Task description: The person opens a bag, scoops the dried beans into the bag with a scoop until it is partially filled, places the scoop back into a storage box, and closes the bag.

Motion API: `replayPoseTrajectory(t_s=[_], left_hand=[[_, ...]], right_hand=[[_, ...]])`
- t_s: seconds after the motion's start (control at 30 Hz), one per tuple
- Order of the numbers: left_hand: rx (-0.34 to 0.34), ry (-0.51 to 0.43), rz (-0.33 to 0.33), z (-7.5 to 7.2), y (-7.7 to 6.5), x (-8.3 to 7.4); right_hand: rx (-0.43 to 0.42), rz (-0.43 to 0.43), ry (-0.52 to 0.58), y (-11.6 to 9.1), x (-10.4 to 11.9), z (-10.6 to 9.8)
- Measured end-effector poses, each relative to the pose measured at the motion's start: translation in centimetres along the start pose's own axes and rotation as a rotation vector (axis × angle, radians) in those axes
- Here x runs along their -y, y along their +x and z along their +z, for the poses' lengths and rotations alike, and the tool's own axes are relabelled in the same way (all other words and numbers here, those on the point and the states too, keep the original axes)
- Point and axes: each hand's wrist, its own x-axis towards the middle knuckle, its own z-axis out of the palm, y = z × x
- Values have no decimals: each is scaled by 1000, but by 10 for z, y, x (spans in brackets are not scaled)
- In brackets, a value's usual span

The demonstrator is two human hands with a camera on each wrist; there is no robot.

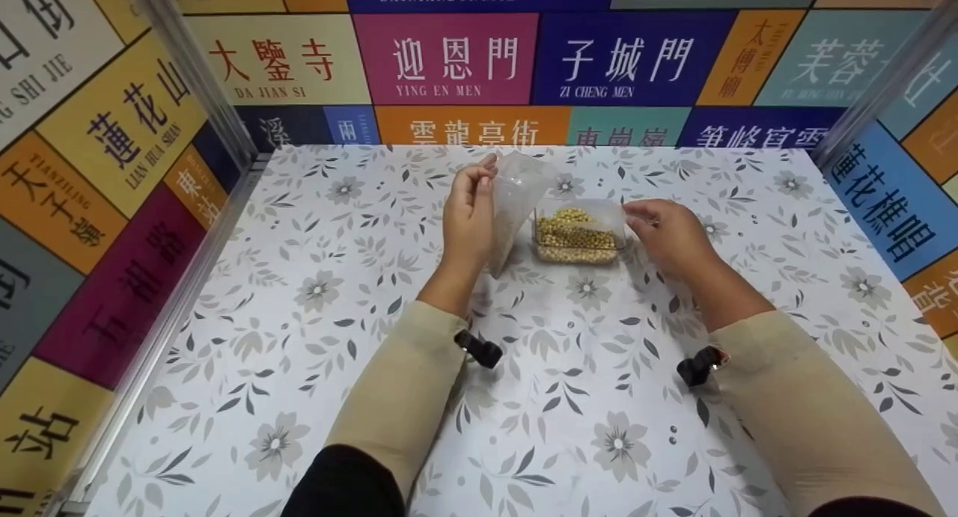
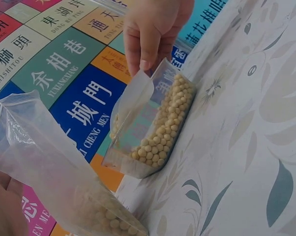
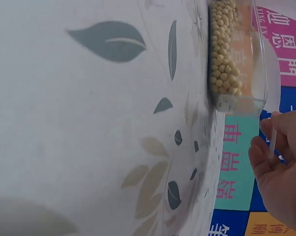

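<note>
Two clear plastic bags of yellow beans stand on the flower-patterned table (image 1: 337, 292). My left hand (image 1: 470, 210) pinches the top of the frosted bag (image 1: 515, 203), which stands upright; the same frosted bag (image 2: 49, 172) fills the lower left of the left wrist view. Just right of it sits the second bag of beans (image 1: 578, 235), lower and wider. My right hand (image 1: 662, 229) pinches that bag's upper right corner. The right hand (image 2: 150, 29) grips the second bag (image 2: 158, 128) by its top edge in the left wrist view. In the right wrist view my right hand (image 3: 281, 172) pinches the bag (image 3: 236, 54).
Walls covered in coloured sign panels (image 1: 449, 57) close in the table on the left, back and right. Metal posts (image 1: 194, 68) stand at the back corners. Small black cameras (image 1: 479, 349) are strapped to both wrists over beige sleeves.
</note>
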Motion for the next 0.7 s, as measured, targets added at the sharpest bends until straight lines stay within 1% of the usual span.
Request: replayPoseTrajectory(t_s=[0.13, 0.23, 0.37, 0.53, 0.7], left_hand=[[-8, -19, 10, 0, 1, 2], [-10, -25, 19, 1, 1, 2], [-13, -8, 19, 1, 1, 1], [-18, 10, 6, 0, 1, -1], [-24, 5, 1, 0, 1, -2]], right_hand=[[4, 42, 75, -1, -6, -2], [-10, 57, 114, -1, -8, -3], [-26, 59, 106, -1, -5, -7], [-8, 81, 82, -1, 3, -12], [-12, 63, 79, -3, 11, -18]])
